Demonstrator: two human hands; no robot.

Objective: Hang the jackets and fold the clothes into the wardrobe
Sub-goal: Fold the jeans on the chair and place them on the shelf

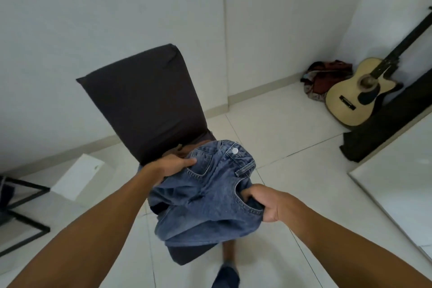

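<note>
Jeans point(210, 196) (one pair), two hands

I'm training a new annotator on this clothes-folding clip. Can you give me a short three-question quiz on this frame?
1. True or false: both hands grip the blue jeans.
2. Which hand is nearer the metal waist button: the left hand or the right hand?
3. What leans in the far right corner? A) a guitar B) a ladder C) a broom

Key
1. True: the jeans are bunched and held up over the dark chair, one hand on each side.
2. The left hand, which holds the side by a pocket.
3. A, beside a heap of reddish cloth on the floor.
</note>
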